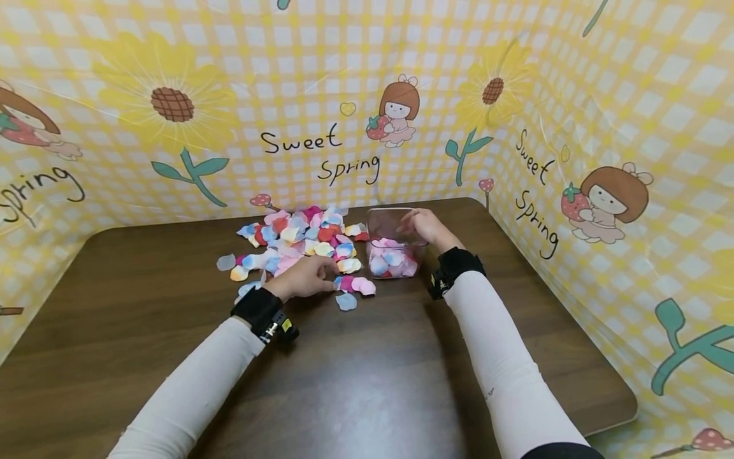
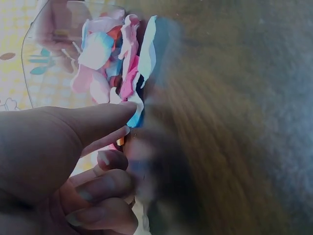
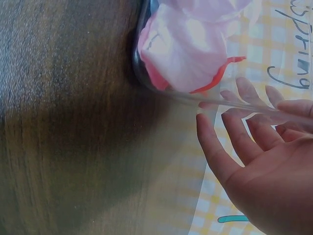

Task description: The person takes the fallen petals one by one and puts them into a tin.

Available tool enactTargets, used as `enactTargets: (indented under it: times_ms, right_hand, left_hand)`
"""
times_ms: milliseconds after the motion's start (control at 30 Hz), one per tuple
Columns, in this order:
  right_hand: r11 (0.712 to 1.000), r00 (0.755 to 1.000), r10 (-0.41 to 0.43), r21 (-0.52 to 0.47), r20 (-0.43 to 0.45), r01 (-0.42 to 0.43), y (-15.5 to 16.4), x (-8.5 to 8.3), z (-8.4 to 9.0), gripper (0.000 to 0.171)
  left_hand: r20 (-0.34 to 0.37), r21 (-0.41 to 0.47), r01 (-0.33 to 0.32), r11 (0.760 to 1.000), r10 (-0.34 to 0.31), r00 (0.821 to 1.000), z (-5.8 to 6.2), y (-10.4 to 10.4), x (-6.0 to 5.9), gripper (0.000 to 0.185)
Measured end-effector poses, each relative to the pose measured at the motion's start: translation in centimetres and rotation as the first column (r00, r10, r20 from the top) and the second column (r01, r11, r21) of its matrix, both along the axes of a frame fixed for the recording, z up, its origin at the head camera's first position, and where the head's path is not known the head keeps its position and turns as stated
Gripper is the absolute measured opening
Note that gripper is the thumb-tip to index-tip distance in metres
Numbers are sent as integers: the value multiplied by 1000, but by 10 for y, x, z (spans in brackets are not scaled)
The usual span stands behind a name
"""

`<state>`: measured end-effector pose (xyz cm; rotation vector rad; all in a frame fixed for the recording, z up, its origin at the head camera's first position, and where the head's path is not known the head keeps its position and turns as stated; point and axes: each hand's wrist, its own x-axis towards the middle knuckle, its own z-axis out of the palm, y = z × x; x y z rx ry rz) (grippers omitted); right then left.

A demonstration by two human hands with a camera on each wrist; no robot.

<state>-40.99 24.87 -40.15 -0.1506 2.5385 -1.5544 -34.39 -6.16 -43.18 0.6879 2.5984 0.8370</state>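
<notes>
A scattered heap of thin fabric flower petals (image 1: pixel 298 245) in pink, red, pale blue, white and yellow lies flat on the dark tabletop at frame centre. Just right of it stands an upright clear plastic box (image 1: pixel 392 242), open-topped, its bottom part filled with the same petals.

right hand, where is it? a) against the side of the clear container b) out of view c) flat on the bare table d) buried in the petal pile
a: the right hand rests with straight fingers against the wall of the clear container that holds petals, while the left hand works at the loose petals on the table.
</notes>
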Motion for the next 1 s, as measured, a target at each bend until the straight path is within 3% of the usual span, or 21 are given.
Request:
enactTargets:
  times_ms: [233,467,567,667,800,1000]
  right_hand:
    - [999,1000,-19,-25,-7,19,-1,-4,2,43]
    - [1000,1000,-4,8,-16,4,-1,-3,-1,44]
    - [1000,1000,7,24,-21,-6,-1,-1,-3,46]
    - [1000,1000,12,20,-27,-12,-1,-1,-3,46]
    - [1000,999,9,5,-35,-8,-1,-1,-2,44]
    - [1000,1000,3,-11,-23,-3,-2,-2,-1,44]
  left_hand:
    - [11,38,23,999,-24,1000,2,1,-1,9]
    - [81,28,-2,1000,0,997,1,-2,1,13]
    - [31,16,-17,1000,16,999,6,-8,2,13]
    - [-70,-14,-55,998,53,996,22,-17,4,14]
    - [-180,-25,-113,993,106,978,52,-28,4,14]
    - [-295,22,-120,993,121,948,87,-25,6,12]
